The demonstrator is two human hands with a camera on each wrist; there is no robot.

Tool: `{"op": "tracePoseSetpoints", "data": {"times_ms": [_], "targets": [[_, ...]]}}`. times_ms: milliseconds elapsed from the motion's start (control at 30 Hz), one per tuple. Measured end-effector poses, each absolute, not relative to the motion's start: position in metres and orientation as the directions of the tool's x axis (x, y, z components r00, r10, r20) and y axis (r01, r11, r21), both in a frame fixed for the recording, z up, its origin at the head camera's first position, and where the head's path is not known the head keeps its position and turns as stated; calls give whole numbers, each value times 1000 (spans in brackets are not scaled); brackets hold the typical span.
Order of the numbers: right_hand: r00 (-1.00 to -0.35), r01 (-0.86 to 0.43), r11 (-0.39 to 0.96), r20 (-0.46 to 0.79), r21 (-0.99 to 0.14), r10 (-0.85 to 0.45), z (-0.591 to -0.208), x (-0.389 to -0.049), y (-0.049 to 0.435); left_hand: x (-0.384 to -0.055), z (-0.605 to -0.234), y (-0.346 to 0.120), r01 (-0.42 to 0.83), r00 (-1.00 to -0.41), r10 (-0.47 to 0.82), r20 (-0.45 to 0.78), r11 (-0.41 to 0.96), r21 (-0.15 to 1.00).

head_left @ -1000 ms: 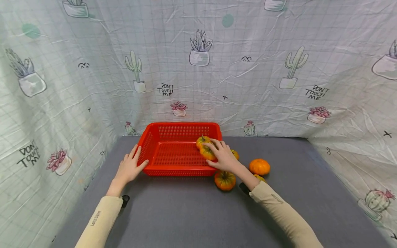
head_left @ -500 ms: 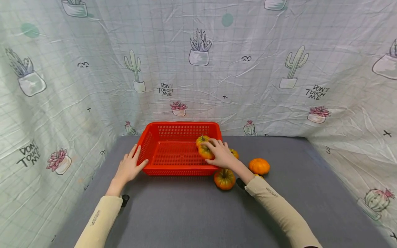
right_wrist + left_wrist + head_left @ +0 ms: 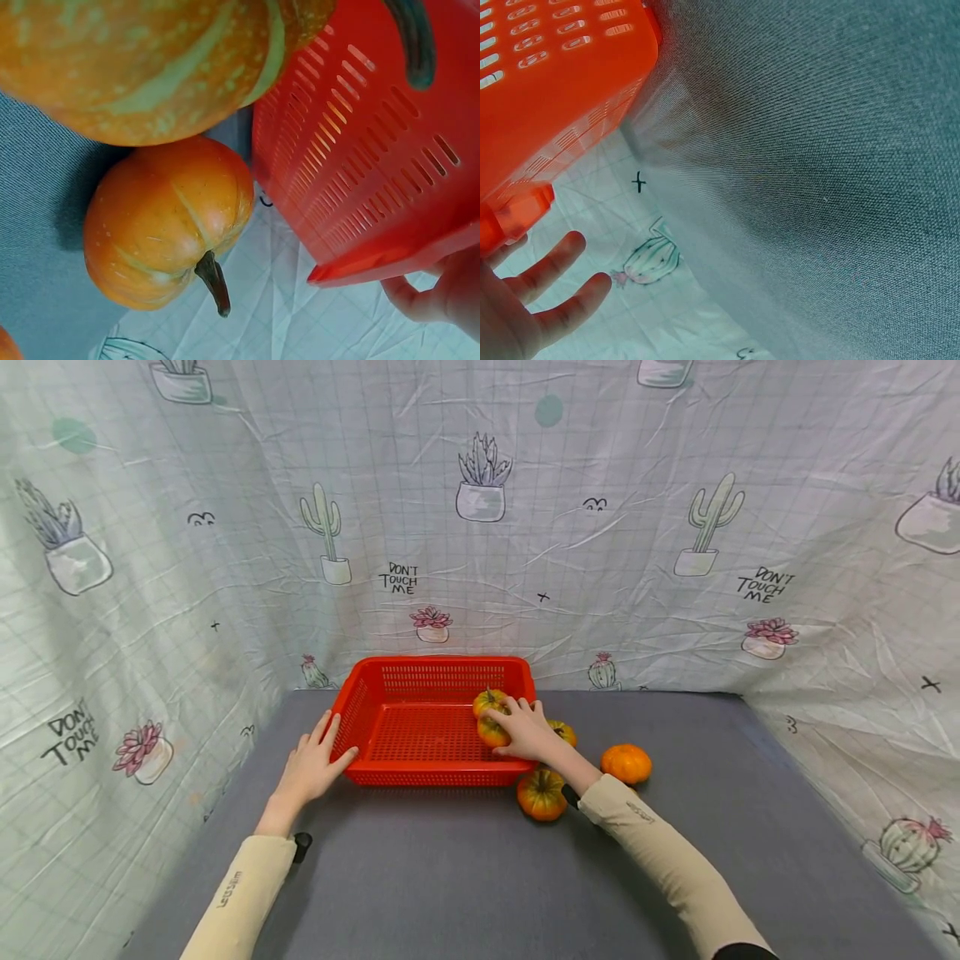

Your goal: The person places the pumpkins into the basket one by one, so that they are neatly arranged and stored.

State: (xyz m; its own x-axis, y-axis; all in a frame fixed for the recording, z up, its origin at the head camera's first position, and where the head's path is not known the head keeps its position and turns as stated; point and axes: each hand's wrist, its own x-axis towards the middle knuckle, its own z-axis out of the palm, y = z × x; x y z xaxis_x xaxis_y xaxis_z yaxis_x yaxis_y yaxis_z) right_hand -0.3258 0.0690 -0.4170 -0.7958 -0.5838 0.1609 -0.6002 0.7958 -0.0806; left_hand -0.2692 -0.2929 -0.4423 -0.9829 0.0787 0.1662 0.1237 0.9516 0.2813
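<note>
Gripping pumpkin (image 3: 490, 734) inside red basket (image 3: 420, 767): right fingers (image 3: 504, 721), curled. Left fingers (image 3: 322, 727) spread, touching basket.

The red plastic basket (image 3: 435, 767) stands upright with slotted walls; at its right end inside are a gripped yellow-orange pumpkin (image 3: 491, 733), partly covered, and just behind it a stemmed pumpkin (image 3: 489, 701); outside lie a green-striped pumpkin (image 3: 542, 796) at the near right corner, a partly hidden pumpkin (image 3: 564, 732) beside the right wall and, farther right, a bright orange pumpkin (image 3: 627, 764)
</note>
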Motion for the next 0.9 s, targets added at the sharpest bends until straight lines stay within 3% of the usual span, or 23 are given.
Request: {"op": "tracePoseSetpoints", "data": {"times_ms": [500, 900], "targets": [[-798, -592, 804, 109, 46, -593, -424, -339, 62, -272, -445, -294, 130, -981, 80, 179, 950, 285], [-790, -613, 790, -8, 8, -613, -424, -344, 57, -273, -446, -295, 127, -981, 78, 176, 949, 288]]}}
